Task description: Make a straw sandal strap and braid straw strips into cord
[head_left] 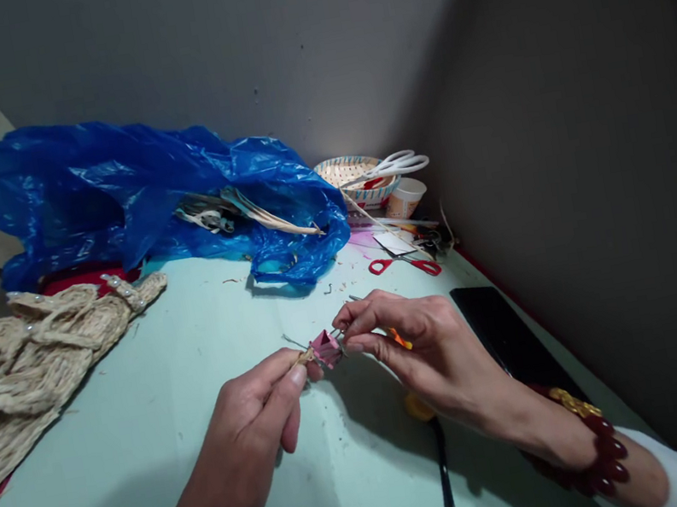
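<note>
My left hand pinches a small pink piece with a bit of tan straw fibre at its left side. My right hand is closed in a pinch on the pink piece's right side, with a thin metal needle or pin showing by the fingertips and an orange-tipped tool tucked in the fingers. Both hands meet above the pale green table. A dark red bead bracelet is on my right wrist.
A blue plastic bag with straw strips lies at the back. Woven straw work lies left. Red-handled scissors, a patterned bowl with white scissors, a cup, and a black phone sit to the right. Grey walls close in.
</note>
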### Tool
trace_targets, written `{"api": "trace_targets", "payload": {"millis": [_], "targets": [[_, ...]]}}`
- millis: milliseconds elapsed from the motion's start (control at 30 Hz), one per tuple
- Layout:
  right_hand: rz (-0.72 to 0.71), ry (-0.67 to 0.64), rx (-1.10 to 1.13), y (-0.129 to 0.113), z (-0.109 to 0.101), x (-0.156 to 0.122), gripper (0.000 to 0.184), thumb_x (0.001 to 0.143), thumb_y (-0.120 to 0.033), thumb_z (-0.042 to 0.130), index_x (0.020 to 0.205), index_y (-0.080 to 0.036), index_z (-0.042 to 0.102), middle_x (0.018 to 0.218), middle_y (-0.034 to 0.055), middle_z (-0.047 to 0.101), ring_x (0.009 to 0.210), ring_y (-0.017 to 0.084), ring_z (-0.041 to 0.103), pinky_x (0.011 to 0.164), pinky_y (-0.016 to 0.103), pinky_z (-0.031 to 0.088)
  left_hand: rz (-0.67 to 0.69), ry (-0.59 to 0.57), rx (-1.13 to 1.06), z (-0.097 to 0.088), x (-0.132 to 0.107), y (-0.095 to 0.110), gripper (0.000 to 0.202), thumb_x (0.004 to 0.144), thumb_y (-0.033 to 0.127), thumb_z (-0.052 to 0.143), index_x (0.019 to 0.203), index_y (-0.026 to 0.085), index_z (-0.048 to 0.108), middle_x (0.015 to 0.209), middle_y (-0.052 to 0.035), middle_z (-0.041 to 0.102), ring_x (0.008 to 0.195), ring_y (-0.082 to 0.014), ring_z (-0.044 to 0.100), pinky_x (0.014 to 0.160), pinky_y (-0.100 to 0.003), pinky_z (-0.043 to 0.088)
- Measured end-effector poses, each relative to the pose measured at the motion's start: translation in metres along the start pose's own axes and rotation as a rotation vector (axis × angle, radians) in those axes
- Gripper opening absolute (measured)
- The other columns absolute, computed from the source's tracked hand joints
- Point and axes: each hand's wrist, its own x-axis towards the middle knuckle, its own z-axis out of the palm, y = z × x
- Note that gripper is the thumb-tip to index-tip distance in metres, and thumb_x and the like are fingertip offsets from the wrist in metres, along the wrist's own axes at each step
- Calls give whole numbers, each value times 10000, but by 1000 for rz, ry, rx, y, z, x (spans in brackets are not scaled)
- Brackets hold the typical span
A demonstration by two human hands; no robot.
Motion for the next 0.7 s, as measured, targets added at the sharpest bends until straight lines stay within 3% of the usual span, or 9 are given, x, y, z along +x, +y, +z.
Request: {"api": "trace_targets", "payload": {"millis": [300,433,600,700], "targets": [[-41,19,17,1,5,-4,123,941,-144,583,851,-183,657,948,43,719,869,178,654,783,315,489,31,28,31,0,1,-6,397,939,466,418,624,230,466,483,84,348,496,-131,279,513,-275,244],[-72,19,9,-1,11,-6,123,939,-129,577,845,-177,640,926,39,713,828,179,637,781,330,474,59,-11,121,3,-1,-8,355,941,455,396,688,237,517,501,87,341,516,-145,312,528,-283,256],[-106,14,-23,-4,12,-7,121,932,-106,561,846,-169,619,897,47,709,814,181,628,741,316,473,159,-3,293,5,-1,-7,432,948,404,379,549,241,395,505,70,385,521,-146,374,565,-291,290],[-82,-32,-40,-5,10,-3,123,949,-138,545,871,-165,637,902,64,717,850,202,639,761,331,478,142,25,315,6,0,-7,373,935,408,423,602,246,467,499,74,401,499,-147,377,540,-285,297]]}}
